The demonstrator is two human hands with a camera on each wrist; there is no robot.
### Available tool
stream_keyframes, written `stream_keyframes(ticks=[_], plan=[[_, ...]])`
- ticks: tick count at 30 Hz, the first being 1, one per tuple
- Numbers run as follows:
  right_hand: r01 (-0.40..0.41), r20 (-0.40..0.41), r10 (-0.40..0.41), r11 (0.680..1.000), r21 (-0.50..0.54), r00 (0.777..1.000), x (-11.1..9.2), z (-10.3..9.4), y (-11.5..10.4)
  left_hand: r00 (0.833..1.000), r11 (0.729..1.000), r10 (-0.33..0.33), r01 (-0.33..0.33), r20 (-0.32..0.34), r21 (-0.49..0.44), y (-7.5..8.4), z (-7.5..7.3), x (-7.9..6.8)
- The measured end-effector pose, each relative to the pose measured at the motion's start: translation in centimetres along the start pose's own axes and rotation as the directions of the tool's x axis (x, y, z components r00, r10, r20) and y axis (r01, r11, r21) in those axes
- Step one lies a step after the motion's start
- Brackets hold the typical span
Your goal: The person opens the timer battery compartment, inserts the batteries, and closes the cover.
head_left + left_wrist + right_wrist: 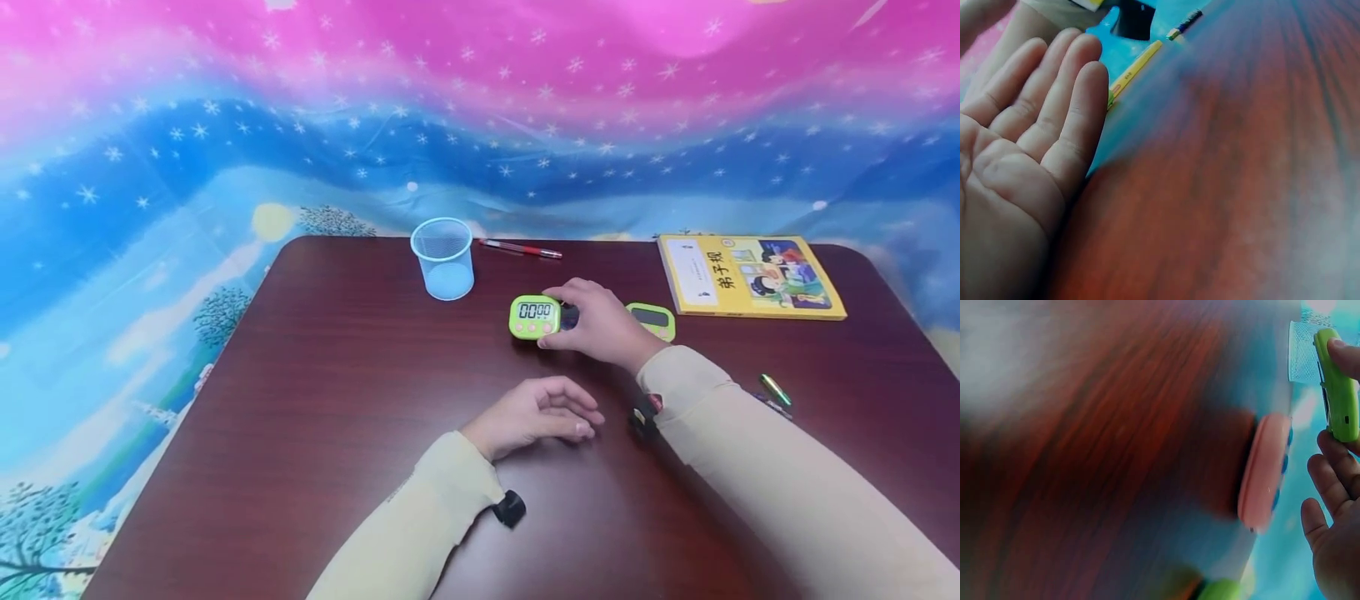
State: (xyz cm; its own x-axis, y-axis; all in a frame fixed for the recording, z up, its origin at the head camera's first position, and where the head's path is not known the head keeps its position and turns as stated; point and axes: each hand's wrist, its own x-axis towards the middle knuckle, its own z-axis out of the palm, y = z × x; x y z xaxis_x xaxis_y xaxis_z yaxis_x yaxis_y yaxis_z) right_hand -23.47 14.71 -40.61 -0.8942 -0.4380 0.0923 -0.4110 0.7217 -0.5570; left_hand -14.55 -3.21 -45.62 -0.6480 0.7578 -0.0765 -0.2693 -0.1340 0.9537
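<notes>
My right hand point(603, 325) pinches a lime-green digital timer point(535, 317) by its edge, thumb on one side and fingers on the other. Its display reads 00 00 in the head view. From the right wrist, that timer point(1340, 394) appears edge-on, lifted off the table. A pink rounded device with blue buttons point(1265, 472) lies below the hand; the hand mostly hides it from the head camera. Behind the right wrist is a second green timer point(651, 318), partly covered. Over the front of the table, my left hand point(536, 417) holds nothing, its fingers relaxed.
A light-blue mesh pen cup point(447, 271) stands at the back, beside a red pen point(521, 249). At the back right lies a yellow book point(757, 279). A small green object point(775, 389) and a dark one lie near the right forearm. A patterned cloth point(480, 117) hangs behind the table.
</notes>
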Motion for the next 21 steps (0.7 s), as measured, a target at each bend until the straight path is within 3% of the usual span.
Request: stream_keyframes(ticks=[10, 21], plan=[[0.039, 0.034, -0.035, 0.993, -0.11, 0.999, 3.4, 2.4, -0.2, 0.998, 0.993, 0.017, -0.01, 0.055, -0.115, 0.4, -0.7, -0.3], [0.018, 0.081, -0.01, 0.994, -0.106, 0.997, 5.2, 3.4, -0.6, 0.997, 0.99, 0.011, 0.001, 0.079, -0.143, 0.4, -0.9, -0.3]])
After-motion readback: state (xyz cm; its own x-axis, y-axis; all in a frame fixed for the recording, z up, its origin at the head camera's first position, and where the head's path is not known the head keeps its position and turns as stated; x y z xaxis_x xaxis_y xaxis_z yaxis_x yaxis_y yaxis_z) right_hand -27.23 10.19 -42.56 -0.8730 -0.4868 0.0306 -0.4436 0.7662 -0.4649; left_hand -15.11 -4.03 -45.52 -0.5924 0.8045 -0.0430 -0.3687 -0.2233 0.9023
